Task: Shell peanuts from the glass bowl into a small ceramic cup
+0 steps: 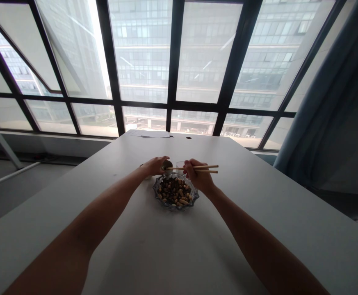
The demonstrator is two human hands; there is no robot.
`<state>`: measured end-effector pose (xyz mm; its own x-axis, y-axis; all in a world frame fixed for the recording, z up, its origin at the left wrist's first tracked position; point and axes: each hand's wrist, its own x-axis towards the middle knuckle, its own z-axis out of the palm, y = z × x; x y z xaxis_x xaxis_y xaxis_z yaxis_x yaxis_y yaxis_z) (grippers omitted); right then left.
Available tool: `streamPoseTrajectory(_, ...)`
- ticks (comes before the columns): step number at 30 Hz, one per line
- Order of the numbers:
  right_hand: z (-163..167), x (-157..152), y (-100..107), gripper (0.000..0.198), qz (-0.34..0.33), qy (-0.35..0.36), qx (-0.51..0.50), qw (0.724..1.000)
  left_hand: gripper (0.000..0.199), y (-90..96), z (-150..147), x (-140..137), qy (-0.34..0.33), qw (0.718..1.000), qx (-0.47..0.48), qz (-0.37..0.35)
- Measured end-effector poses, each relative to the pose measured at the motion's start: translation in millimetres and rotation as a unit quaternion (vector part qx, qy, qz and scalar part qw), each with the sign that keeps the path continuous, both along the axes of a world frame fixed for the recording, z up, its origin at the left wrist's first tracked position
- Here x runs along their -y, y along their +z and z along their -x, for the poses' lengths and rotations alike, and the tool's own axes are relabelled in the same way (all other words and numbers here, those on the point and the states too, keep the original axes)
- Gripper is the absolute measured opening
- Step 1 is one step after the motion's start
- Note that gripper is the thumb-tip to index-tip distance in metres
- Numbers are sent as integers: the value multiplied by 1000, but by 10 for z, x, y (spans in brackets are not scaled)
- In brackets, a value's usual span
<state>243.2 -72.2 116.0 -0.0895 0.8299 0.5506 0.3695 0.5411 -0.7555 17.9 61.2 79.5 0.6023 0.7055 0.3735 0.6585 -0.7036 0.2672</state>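
My left hand (154, 166) is closed around a small cup (167, 164), tilted so its mouth faces me. In my right hand (196, 175) is a pair of wooden chopsticks (207, 166), their tips at the cup's mouth. Whether the tips hold anything is too small to tell. Just below both hands, a scalloped glass bowl (194, 200) holds peanuts in shells (183, 201) and dark seeds. A clear glass (179, 164) stands behind the bowl, partly hidden by my right hand. Something pale under my left wrist is mostly covered.
The white table (129, 254) stretches toward a wall of windows (144, 53). Papers (151, 134) lie at its far edge, near round holes in the tabletop. A blue curtain (314, 106) hangs at the right, and a white metal frame (5, 141) stands at the left.
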Motion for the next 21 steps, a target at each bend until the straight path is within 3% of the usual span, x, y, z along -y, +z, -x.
streamPoseTrajectory(6, -129, -15, 108, 53, 34, 91, 27, 995, 76, 30, 7, 1, 33, 998, -34, 48)
streamPoseTrajectory(10, -150, -31, 95, 50, 39, 104, 84, 990, 77, 84, 89, 68, 46, 996, -45, 55)
streamPoseTrajectory(14, -128, -54, 44, 46, 37, 113, 111, 987, 68, 87, 282, 197, 88, 995, 11, 46)
streamPoseTrajectory(21, -106, -88, -22, 50, 45, 128, 85, 987, 72, -284, 715, 565, 164, 973, 164, -10)
